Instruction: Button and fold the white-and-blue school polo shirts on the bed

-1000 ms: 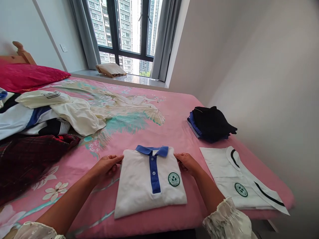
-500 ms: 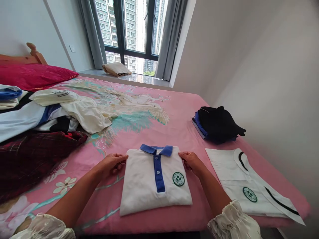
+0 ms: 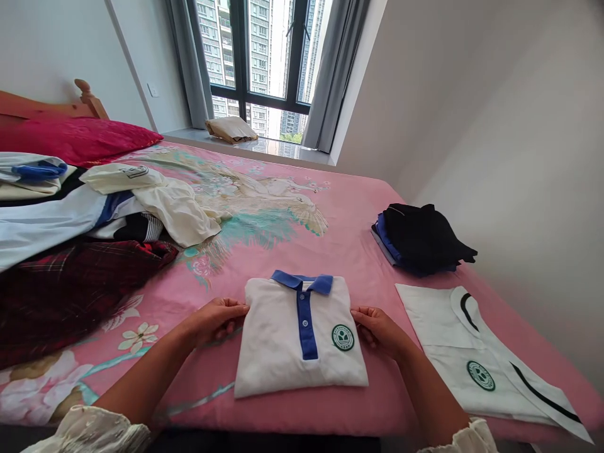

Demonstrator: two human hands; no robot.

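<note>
In front of me a white polo shirt [image 3: 278,333] lies folded into a near rectangle, with a blue collar, a blue button strip and a round green badge facing up. My left hand [image 3: 219,319] pinches its left edge between thumb and fingers. On the opposite side my right hand [image 3: 377,325] grips the right edge in the same way. Further right rests a second white shirt [image 3: 443,327], partly folded, with black trim and a similar green badge.
Dark folded clothes [image 3: 419,236] form a stack by the right wall. At left, a loose heap holds a cream shirt [image 3: 184,211] and a dark red plaid garment [image 3: 80,289]. A red pillow [image 3: 89,138] lies beyond on the pink bedspread [image 3: 349,220]. A beige bundle [image 3: 231,129] sits on the windowsill.
Both hands have slid a little down the shirt's side edges, towards me. The view has shifted slightly, so the surroundings appear further right.
</note>
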